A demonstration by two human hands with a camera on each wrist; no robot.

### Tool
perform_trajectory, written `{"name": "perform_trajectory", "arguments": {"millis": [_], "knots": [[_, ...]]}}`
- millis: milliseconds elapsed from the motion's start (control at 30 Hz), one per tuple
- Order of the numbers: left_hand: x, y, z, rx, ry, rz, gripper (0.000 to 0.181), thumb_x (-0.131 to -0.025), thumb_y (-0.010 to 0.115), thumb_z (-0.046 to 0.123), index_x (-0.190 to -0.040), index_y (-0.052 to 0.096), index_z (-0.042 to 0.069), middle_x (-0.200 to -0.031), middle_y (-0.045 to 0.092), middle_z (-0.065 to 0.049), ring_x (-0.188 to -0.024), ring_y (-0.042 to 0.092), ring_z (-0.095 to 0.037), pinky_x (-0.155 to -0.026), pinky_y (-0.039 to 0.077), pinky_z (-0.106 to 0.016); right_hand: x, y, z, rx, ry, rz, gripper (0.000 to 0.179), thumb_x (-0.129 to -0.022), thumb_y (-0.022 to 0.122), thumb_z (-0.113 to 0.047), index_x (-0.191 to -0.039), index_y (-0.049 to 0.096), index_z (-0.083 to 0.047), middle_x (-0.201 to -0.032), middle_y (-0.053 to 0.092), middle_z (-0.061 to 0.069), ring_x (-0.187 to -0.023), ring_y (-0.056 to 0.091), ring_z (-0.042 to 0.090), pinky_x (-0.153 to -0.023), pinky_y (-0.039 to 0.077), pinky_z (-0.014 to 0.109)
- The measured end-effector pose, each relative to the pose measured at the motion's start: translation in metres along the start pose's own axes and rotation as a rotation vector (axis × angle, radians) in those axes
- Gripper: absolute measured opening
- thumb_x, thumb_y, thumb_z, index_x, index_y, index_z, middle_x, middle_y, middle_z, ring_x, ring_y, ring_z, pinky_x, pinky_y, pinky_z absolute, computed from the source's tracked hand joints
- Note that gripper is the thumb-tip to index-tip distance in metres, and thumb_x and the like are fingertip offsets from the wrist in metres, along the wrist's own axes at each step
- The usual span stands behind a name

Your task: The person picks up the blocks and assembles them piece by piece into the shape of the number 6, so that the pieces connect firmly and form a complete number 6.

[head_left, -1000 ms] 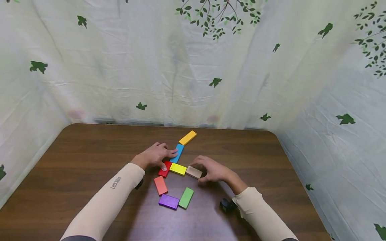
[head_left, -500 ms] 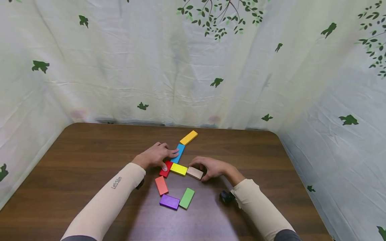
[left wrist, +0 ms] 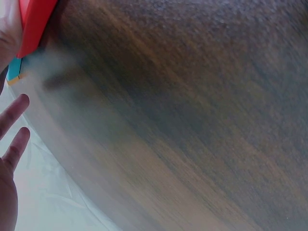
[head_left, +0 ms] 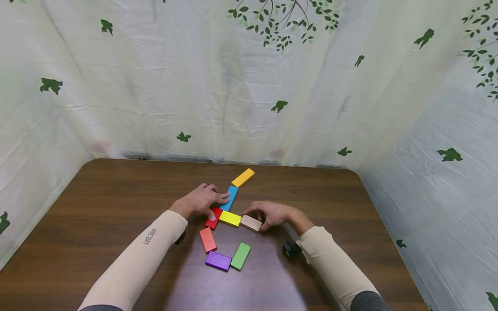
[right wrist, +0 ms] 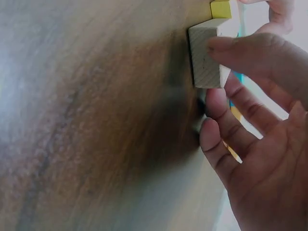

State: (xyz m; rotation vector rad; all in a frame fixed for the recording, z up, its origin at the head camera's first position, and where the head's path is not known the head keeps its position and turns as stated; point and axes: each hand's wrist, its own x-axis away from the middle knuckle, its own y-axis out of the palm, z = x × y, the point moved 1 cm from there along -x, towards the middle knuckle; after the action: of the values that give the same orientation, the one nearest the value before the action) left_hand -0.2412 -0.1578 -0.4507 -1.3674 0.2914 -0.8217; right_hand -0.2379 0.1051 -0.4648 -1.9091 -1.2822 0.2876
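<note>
My left hand point(head_left: 201, 201) lies at the left of a row of coloured blocks. Its thumb rests on the red block point(head_left: 213, 219) and an outstretched finger touches the blue block point(head_left: 229, 197); the other fingers are extended. Against the red block's right side lies a yellow block point(head_left: 230, 218), with a natural wood block point(head_left: 251, 223) end to end beyond it. That wood block is held between the thumb and fingers of my right hand point(head_left: 274, 214). In the right wrist view, the thumb sits on the end face of the wood block point(right wrist: 204, 57).
An orange-yellow block point(head_left: 243, 177) extends from the blue block's far end. Nearer me, a coral block point(head_left: 208, 240), a purple block point(head_left: 218, 261) and a green block point(head_left: 241, 256) form a curve on the brown table point(head_left: 128, 190). A white patterned curtain point(head_left: 155, 86) hangs behind.
My right thumb has shifted slightly along to the wood block's right end. The left hand and the blocks look still.
</note>
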Motion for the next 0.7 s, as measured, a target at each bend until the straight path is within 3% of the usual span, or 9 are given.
{"name": "perform_trajectory", "arguments": {"millis": [333,700], "knots": [[0.0012,-0.0007,0.0004,0.004,-0.001,0.004,0.078,-0.076,0.077,0.034,-0.144,0.045,0.016,-0.150,0.042,-0.001,-0.124,0.040,-0.031,-0.104,0.028,-0.048,-0.0020,0.0002,0.0004,-0.049,0.038,0.009,0.060,-0.075,0.080,-0.001,-0.131,0.058,-0.005,-0.097,0.057,-0.001,-0.075,0.055,0.012,-0.068,0.048,0.022],[0.0014,-0.0010,0.0006,-0.006,0.001,-0.005,0.078,-0.076,0.077,0.035,-0.144,0.045,0.017,-0.150,0.041,0.000,-0.125,0.039,-0.031,-0.104,0.027,-0.048,0.0008,0.0052,-0.0020,-0.096,0.100,0.040,0.056,-0.075,0.080,0.001,-0.127,0.059,-0.003,-0.094,0.057,0.001,-0.070,0.054,0.008,-0.066,0.050,0.022]]}}
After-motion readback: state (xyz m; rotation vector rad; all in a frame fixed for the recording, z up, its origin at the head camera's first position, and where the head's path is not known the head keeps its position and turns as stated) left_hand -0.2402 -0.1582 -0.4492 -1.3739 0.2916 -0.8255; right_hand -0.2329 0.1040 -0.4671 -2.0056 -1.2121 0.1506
